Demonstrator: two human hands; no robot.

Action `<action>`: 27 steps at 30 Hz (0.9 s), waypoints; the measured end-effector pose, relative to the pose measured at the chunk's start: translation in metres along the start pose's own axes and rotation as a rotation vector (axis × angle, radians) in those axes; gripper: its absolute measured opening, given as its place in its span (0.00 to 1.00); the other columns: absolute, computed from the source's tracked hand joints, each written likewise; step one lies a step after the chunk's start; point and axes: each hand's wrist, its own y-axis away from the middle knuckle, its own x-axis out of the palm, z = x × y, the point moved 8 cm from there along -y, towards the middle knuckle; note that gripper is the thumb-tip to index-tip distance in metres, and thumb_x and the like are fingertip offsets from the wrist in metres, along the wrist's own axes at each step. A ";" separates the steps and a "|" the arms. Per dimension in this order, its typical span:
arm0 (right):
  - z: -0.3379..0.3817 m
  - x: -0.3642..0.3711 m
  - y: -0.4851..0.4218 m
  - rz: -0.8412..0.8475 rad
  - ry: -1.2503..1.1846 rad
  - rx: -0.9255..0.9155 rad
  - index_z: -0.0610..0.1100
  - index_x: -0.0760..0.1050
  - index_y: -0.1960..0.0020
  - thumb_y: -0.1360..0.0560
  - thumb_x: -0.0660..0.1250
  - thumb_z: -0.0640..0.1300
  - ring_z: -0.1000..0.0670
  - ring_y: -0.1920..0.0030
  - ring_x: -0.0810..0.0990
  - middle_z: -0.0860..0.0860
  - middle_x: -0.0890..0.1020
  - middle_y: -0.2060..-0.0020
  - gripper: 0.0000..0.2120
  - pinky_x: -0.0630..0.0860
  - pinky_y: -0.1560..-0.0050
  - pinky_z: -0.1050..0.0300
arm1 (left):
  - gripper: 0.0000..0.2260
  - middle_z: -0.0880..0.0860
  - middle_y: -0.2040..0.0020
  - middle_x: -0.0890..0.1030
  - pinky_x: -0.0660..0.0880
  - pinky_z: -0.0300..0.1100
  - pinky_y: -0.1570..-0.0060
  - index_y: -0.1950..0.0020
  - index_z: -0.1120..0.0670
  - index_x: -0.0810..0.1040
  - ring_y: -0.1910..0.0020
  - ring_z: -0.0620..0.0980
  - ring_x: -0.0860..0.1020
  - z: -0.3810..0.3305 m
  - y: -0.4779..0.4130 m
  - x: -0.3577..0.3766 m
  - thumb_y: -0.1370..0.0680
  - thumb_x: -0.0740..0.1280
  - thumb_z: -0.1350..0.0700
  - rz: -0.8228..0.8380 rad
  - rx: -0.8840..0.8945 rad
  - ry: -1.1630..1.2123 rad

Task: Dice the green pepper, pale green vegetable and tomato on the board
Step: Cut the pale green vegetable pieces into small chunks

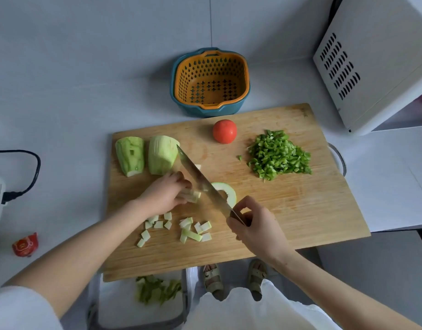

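Head view, nearest first: sandalled feet and a bin of green peelings below the near edge of the wooden cutting board. On the counter to the left, a red packet. On the board's near-left part, scattered pale green dice. Just right of them, right hand clenched round the handle of a kitchen knife, blade slanting far-left across the board. Left of the blade, left hand, fingers curled down, pinning a bundle of pale green strips to the board, strip ends right at the blade. On the blade's right, a half-ring slice, lying flat. Farther left, a peeled chunk and a second chunk side by side, knife tip just beside the second. On the right, a heap of diced green pepper. At the far middle, whole tomato, uncut, apart from the rest. Beyond the board, orange colander nested in a teal bowl; far right, a white appliance with vent slots.
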 end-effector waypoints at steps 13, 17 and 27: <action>-0.011 0.001 -0.003 -0.071 0.187 -0.070 0.47 0.73 0.48 0.25 0.66 0.45 0.58 0.78 0.70 0.56 0.74 0.75 0.06 0.65 0.75 0.69 | 0.25 0.58 0.42 0.70 0.72 0.42 0.48 0.38 0.61 0.72 0.45 0.56 0.74 -0.018 0.039 0.018 0.28 0.72 0.47 -0.390 -0.578 0.359; -0.009 0.009 -0.004 -0.074 0.297 -0.103 0.49 0.76 0.41 0.24 0.64 0.46 0.59 0.74 0.72 0.59 0.74 0.72 0.12 0.67 0.73 0.68 | 0.26 0.56 0.37 0.69 0.70 0.40 0.41 0.32 0.58 0.71 0.40 0.55 0.73 -0.012 0.048 0.029 0.26 0.71 0.52 -0.358 -0.544 0.435; 0.009 -0.001 0.010 -0.118 0.385 -0.188 0.46 0.77 0.52 0.23 0.63 0.44 0.55 0.75 0.71 0.57 0.69 0.77 0.05 0.66 0.74 0.65 | 0.22 0.56 0.42 0.74 0.69 0.41 0.43 0.35 0.58 0.75 0.44 0.54 0.75 -0.011 0.042 0.025 0.28 0.73 0.55 -0.406 -0.435 0.520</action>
